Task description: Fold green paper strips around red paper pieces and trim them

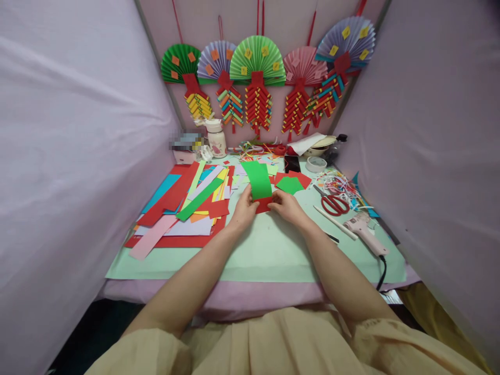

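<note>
Between my hands, just above the table, is a curved strip of green paper [259,179] laid over a piece of red paper [263,205]. My left hand [245,208] pinches the papers at their left edge. At the right edge my right hand [288,207] grips the red paper, thumb toward me. The green strip bends upward and away from me at its far end. Behind my right hand lie a cut green paper piece [289,185] and more red paper [301,178]. Parts of the fingers are hidden behind the papers.
Left is a stack of coloured paper [187,227]. Right are red-handled scissors [335,205], a white stick [336,223], a glue gun [366,233] and paper shreds [338,186]. Behind stand a bottle [216,139], a phone [292,164] and tape [316,164]. Paper fans [258,60] hang above.
</note>
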Action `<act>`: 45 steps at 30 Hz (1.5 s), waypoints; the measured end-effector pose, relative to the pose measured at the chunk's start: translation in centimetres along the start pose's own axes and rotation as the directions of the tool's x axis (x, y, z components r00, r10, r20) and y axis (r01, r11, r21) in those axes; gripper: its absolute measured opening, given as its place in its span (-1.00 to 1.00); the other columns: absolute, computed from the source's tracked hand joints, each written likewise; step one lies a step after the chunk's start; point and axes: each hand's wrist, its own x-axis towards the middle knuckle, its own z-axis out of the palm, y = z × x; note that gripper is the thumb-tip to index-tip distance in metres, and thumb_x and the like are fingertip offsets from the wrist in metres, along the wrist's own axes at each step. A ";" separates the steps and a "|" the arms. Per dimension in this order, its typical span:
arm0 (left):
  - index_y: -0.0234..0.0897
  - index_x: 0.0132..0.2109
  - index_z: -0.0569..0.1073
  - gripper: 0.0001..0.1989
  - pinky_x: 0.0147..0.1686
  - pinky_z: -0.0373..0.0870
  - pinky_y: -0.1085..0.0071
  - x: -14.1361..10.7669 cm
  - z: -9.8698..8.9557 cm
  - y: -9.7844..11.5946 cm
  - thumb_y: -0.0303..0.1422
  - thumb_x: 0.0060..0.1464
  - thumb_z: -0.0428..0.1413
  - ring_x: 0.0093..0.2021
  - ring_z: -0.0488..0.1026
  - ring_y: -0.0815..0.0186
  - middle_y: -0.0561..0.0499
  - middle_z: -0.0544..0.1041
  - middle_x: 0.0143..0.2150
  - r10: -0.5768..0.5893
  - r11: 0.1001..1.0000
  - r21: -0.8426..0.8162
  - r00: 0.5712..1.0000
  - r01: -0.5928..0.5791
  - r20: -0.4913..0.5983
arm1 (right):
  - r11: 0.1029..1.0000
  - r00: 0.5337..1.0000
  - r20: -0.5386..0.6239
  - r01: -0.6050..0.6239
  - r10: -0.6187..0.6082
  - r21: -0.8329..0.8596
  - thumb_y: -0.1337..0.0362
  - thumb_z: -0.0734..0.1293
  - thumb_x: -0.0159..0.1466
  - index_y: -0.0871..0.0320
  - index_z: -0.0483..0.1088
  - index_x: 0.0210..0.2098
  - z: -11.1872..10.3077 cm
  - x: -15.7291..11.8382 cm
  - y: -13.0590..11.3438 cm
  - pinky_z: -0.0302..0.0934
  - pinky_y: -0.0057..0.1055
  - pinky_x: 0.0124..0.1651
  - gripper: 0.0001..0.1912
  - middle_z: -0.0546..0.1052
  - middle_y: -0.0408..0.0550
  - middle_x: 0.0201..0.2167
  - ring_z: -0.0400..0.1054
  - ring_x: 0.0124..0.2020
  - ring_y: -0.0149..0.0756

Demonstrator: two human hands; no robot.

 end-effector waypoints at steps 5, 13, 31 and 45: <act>-0.23 0.27 0.15 -0.29 0.12 0.30 0.18 0.0 0.0 -0.5 -0.55 -0.08 0.03 0.10 0.38 0.19 -0.13 0.42 0.13 -0.001 0.999 -0.043 1.000 0.002 0.027 | 0.999 1.000 0.009 -0.007 0.008 -0.038 0.35 0.28 0.10 0.17 0.36 -0.43 0.0 -0.2 -0.5 0.14 -0.47 -0.33 -0.97 0.49 -0.14 -0.49 0.33 -0.42 -0.35; -0.27 0.23 0.22 -0.35 0.10 0.31 0.23 0.0 -0.1 -0.4 -0.56 -0.08 0.03 0.05 0.40 0.21 -0.14 0.40 0.14 0.056 0.997 0.043 0.998 -0.056 0.014 | 0.986 0.998 -0.011 0.065 -0.068 -0.155 0.27 0.29 0.14 0.15 0.31 -0.55 -0.1 -0.1 -0.1 0.01 -0.46 -0.39 -0.84 0.40 -0.19 -0.57 0.21 -0.49 -0.39; -0.28 0.22 0.26 -0.39 -0.19 0.34 0.33 -0.6 -1.6 1.0 -0.54 -0.02 0.10 -0.27 0.48 0.18 -0.03 0.54 -0.35 -0.074 0.729 0.682 0.997 0.059 -0.008 | 0.979 0.990 -0.011 0.137 -0.140 -0.151 0.29 0.30 0.13 0.16 0.43 -0.50 -0.4 0.3 1.1 0.05 -0.42 -0.35 -0.88 0.48 -0.14 -0.53 0.22 -0.47 -0.34; -0.35 0.22 0.21 -0.28 -0.43 0.32 0.49 -0.4 -1.6 2.3 -0.49 -0.11 0.22 -0.49 0.43 0.36 0.12 0.48 -0.53 -0.357 0.891 0.280 0.933 0.357 -0.053 | 0.959 0.992 0.069 -0.118 0.103 0.257 0.14 0.35 0.09 0.17 0.35 -0.52 -1.6 -0.6 -1.1 -0.06 -0.44 -0.48 -0.78 0.32 -0.22 -0.62 0.07 -0.58 -0.45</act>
